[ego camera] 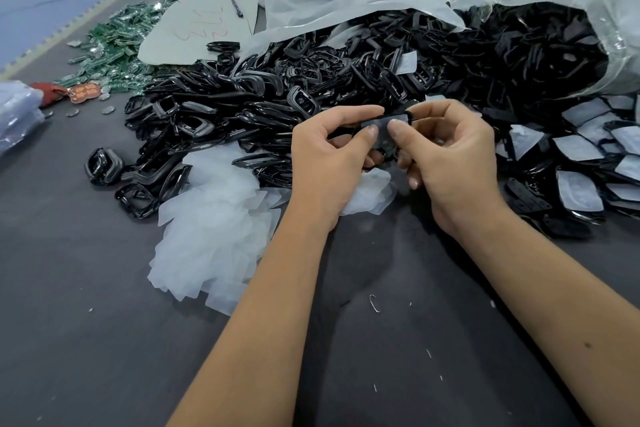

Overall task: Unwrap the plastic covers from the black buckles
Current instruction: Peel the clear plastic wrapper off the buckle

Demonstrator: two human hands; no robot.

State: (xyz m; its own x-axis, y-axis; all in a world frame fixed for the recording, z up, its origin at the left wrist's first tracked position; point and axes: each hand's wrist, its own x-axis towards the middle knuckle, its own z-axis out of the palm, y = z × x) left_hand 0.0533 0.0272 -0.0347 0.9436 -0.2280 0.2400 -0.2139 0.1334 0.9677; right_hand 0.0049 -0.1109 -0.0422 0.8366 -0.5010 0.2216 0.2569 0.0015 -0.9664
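Together, left hand [327, 149] and right hand [446, 152] grip a black buckle [384, 135] in cloudy plastic.

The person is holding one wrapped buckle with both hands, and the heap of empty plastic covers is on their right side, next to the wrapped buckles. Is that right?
Not quite. In the head view both hands, left hand and right hand, do hold one wrapped buckle, but the heap of empty plastic covers lies on their left. The still-wrapped buckles are on the right.

Glossy black buckles [242, 104]; translucent plastic covers [214, 218].
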